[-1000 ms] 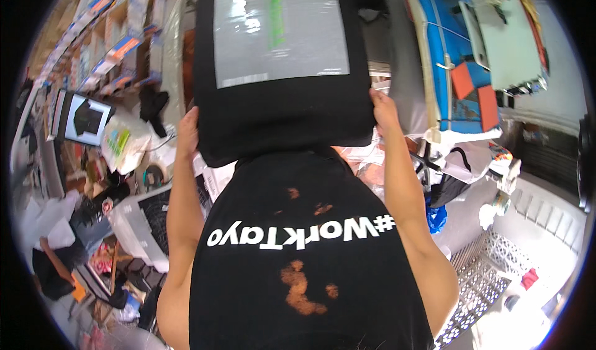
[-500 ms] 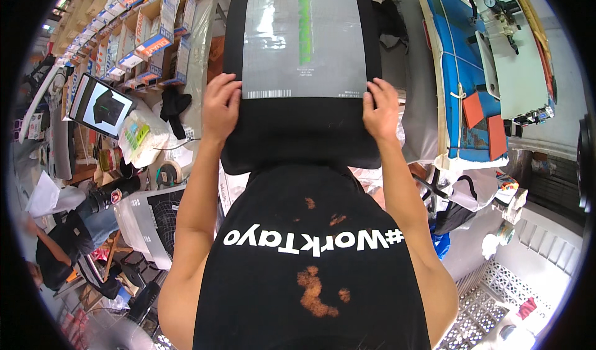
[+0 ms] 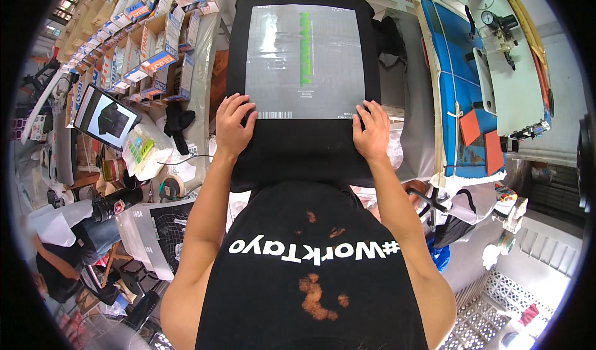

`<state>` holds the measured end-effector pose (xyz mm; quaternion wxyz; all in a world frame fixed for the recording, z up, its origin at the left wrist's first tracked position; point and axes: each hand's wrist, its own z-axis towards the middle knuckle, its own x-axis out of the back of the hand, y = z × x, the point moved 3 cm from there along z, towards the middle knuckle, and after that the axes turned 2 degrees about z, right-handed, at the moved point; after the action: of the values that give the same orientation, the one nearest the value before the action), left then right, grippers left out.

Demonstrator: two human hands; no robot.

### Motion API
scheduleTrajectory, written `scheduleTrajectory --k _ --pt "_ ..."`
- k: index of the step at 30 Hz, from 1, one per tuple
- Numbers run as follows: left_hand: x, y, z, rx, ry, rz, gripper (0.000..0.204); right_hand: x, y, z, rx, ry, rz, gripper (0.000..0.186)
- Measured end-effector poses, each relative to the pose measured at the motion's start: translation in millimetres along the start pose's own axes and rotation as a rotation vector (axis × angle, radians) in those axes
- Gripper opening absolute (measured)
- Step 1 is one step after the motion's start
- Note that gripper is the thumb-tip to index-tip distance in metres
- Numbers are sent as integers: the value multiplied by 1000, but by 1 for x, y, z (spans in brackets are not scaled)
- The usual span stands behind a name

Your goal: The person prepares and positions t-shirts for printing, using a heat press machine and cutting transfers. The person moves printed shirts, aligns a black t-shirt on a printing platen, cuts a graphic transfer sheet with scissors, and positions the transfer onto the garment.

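A semi-transparent grey film sheet [image 3: 335,58] lies flat on black fabric [image 3: 304,148] that covers a broad board in front of me. Down the sheet's middle runs a green printed strip [image 3: 305,49], with small print below it and a barcode at the near left corner. My left hand [image 3: 234,126] rests at that near left corner, fingers apart and fingertips by the film's edge. At the near right corner, my right hand [image 3: 372,131] lies with its fingers spread. Neither hand grasps anything.
To the left are cardboard bins [image 3: 162,42], a tablet-like screen [image 3: 107,115] showing a dark garment, and a tape roll [image 3: 169,188]. On the right stands a blue-topped table [image 3: 459,89] with orange pads [image 3: 493,153] and a pressure gauge [image 3: 489,19]. Another person's arm [image 3: 59,260] shows at the lower left.
The view has shifted, so the board and film sit lower in the picture. Both hands have come slightly inward at the film's near corners, and their fingers have spread more.
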<state>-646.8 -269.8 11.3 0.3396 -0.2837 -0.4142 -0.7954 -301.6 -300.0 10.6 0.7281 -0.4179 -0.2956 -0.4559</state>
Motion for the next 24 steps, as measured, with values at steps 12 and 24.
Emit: scheduleTrajectory --k 12,24 --pt "-15 -76 20 473 235 -387 22 -6 64 27 -453 72 172 26" --pt "17 -132 -60 1006 -150 -1447 28 -34 133 -30 -1358 -247 1401 28"
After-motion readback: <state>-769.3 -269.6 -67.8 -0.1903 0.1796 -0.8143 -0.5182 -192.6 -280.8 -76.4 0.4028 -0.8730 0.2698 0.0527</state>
